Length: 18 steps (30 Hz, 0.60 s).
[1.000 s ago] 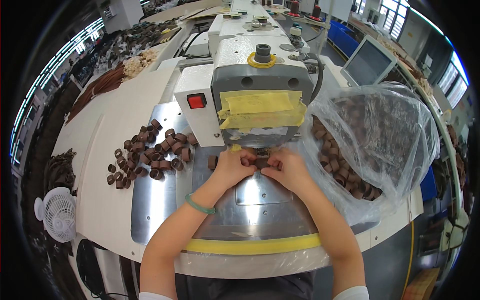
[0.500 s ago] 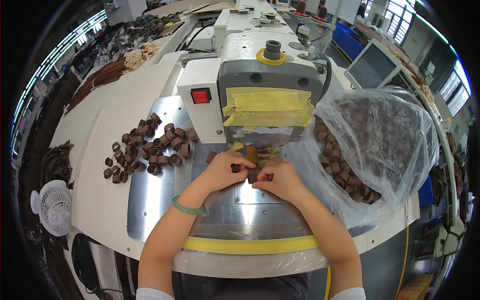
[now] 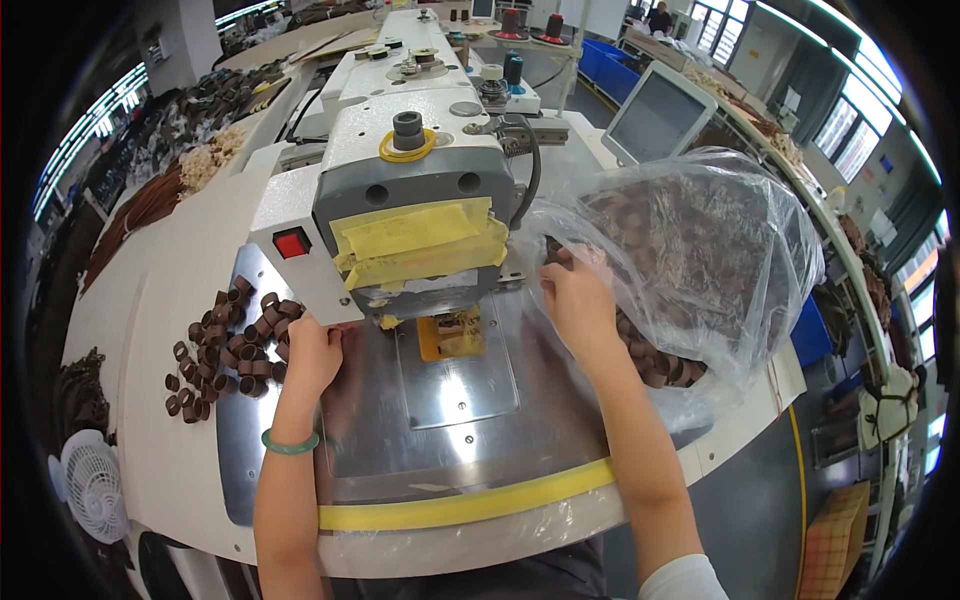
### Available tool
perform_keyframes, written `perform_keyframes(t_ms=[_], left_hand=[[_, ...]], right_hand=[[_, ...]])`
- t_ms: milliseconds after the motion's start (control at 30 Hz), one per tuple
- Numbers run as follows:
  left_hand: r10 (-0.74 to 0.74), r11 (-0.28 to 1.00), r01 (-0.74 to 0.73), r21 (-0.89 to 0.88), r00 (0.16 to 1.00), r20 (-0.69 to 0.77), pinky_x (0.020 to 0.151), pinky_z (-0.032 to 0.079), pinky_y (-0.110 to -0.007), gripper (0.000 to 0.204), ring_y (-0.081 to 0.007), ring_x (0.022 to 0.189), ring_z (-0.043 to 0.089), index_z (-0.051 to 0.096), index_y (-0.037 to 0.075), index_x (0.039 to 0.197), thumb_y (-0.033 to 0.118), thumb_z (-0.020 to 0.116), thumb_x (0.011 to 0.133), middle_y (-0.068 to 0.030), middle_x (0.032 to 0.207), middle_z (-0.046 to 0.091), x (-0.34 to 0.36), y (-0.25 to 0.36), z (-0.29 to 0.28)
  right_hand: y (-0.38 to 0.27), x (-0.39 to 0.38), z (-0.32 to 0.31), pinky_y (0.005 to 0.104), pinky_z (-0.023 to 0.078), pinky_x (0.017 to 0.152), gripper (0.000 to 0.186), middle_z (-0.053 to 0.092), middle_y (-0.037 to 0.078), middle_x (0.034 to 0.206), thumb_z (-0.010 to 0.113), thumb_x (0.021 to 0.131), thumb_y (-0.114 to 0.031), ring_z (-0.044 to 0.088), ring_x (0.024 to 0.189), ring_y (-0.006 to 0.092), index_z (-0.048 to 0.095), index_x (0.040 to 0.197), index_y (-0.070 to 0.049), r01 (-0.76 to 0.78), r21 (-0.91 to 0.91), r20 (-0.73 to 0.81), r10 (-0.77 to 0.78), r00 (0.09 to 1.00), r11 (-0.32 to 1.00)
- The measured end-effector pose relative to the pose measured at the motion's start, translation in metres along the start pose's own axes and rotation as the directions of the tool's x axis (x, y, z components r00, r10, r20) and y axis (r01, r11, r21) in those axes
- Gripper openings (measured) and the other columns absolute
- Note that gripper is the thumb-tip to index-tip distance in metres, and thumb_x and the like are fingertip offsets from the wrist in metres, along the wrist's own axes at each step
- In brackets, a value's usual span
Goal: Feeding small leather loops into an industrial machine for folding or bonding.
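Observation:
My right hand (image 3: pixel 582 302) is at the mouth of a clear plastic bag (image 3: pixel 740 290), thumb and fingers closed around a short brown fabric loop (image 3: pixel 564 257). More brown loops lie inside the bag. My left hand (image 3: pixel 314 358), a green bangle (image 3: pixel 290 443) on its wrist, rests at the right edge of a loose pile of brown loops (image 3: pixel 222 345). Its fingers are curled, and what they hold, if anything, is hidden. Between my hands stands the white and grey head of a sewing machine (image 3: pixel 415 200), above a yellow-edged work spot (image 3: pixel 450 335) on the metal plate.
A red switch (image 3: pixel 292 242) sits on the machine's left box. Behind the bag stands a tilted screen (image 3: pixel 658 112). A white fan (image 3: pixel 92 485) is at the lower left, and yellow tape (image 3: pixel 465 508) runs along the table's front edge.
My hands have parted from a brown loop under the machine head. The left has moved to the loose pile, the right to the bag. The view has turned right.

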<state>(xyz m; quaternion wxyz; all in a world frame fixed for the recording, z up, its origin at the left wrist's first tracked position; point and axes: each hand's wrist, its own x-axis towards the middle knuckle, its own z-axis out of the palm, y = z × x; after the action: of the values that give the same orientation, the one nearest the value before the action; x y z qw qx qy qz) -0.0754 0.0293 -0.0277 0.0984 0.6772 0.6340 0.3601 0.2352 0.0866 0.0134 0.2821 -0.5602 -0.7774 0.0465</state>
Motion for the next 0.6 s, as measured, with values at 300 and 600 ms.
perform_keyframes(t_ms=[300, 600], left_hand=[[-0.015, 0.985, 0.058, -0.164, 0.967, 0.256, 0.055, 0.045, -0.025, 0.020, -0.0169, 0.057, 0.058, 0.065, 0.002, 0.083, 0.006, 0.067, 0.064, -0.0098, 0.071, 0.062, -0.003, 0.054, -0.004], [0.176, 0.851, -0.020, -0.524, 0.952, 0.250, 0.068, 0.046, -0.025, 0.035, -0.0148, 0.075, 0.058, 0.062, 0.002, 0.096, 0.004, 0.072, 0.063, -0.0095, 0.088, 0.060, -0.022, 0.081, 0.020]], right_hand=[[0.025, 0.008, 0.007, 0.0340, 0.039, 0.079, 0.014, 0.061, 0.007, 0.085, 0.056, 0.072, -0.005, 0.052, 0.087, 0.0246, 0.064, 0.084, -0.007, 0.108, -0.048, -0.121, -0.113, 0.986, 0.993], [-0.053, -0.022, 0.018, 0.0327, 0.046, 0.064, 0.013, 0.059, 0.002, 0.074, 0.064, 0.058, 0.002, 0.053, 0.073, 0.0238, 0.059, 0.068, -0.005, 0.576, 0.563, -0.009, -0.693, 0.721, 0.592]])
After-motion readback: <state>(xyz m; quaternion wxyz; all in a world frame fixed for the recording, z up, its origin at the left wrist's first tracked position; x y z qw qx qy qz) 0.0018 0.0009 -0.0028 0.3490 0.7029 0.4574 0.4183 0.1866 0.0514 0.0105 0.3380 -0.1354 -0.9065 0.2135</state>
